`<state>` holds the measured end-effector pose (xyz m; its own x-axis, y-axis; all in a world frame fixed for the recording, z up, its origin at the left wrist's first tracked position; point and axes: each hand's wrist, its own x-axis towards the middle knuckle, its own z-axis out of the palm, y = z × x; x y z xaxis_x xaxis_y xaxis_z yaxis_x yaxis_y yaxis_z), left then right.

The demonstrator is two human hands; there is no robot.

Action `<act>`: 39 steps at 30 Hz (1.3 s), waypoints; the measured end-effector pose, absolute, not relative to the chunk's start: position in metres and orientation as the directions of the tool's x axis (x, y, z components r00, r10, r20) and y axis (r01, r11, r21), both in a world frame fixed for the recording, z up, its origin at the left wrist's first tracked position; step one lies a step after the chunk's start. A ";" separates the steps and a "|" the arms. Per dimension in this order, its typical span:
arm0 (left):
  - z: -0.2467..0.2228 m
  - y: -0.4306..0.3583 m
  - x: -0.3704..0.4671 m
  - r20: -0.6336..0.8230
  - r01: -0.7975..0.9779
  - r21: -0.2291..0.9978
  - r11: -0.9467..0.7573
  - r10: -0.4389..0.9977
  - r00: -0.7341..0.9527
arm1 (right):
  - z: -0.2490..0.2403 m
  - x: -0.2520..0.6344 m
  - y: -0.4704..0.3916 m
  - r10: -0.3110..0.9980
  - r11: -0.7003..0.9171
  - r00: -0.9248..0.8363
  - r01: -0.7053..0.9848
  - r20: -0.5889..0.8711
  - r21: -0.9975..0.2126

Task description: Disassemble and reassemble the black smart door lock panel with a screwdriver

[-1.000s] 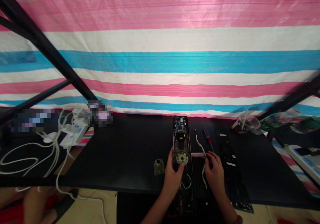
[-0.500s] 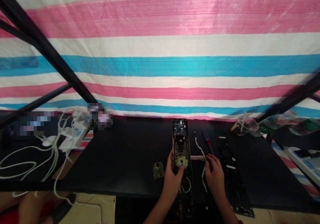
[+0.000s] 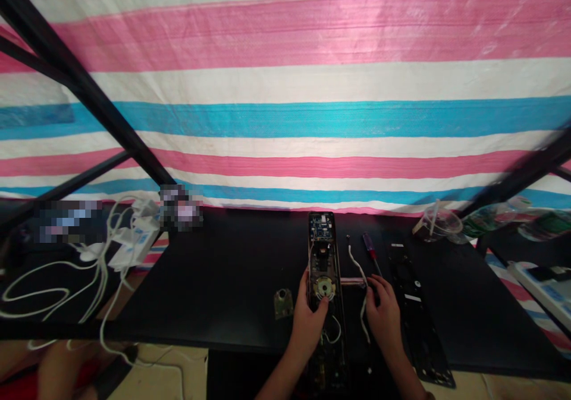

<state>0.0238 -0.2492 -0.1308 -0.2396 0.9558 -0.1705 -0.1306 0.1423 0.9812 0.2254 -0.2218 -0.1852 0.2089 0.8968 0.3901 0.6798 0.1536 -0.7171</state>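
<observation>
A long, narrow black housing (image 3: 325,263) lies lengthwise in front of me, its inside bare: a blue circuit board at the far end, a round yellowish part in the middle, thin white wires nearer me. My left hand (image 3: 310,313) grips its left edge, thumb on the round part. My right hand (image 3: 383,313) has its fingers closed around the right end of a slim pinkish rod (image 3: 352,281), whose other end meets the housing's right side. A white cable (image 3: 355,262) runs down past my right fingertips.
A purple-handled screwdriver (image 3: 369,245) lies beyond my right hand. Right of it rests a long black panel (image 3: 422,319). A small greenish square part (image 3: 282,303) sits at left. A plastic cup (image 3: 439,224) stands back right; white cables (image 3: 102,269) tangle at left, where another person's limbs show.
Both hands and the housing hold nearly the same position. The view has shifted very slightly.
</observation>
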 end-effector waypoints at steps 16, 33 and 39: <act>-0.133 -0.250 0.022 -0.166 -0.138 0.981 0.136 0.957 -0.237 | -0.189 0.227 -0.222 0.904 0.150 0.194 0.691 0.381 -0.707; -0.130 -0.247 0.021 -0.164 -0.116 0.983 0.139 0.955 -0.246 | -0.186 0.225 -0.222 0.903 0.128 0.228 0.667 0.365 -0.734; -0.128 -0.248 0.025 -0.194 -0.119 0.979 0.167 0.944 -0.266 | -0.185 0.225 -0.223 0.902 0.130 0.224 0.671 0.368 -0.730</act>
<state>0.0250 -0.2484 -0.1277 -0.2665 0.9442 -0.1937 -0.1185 0.1674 0.9787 0.2247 -0.2226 -0.1850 0.2244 0.9024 0.3677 0.6711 0.1305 -0.7298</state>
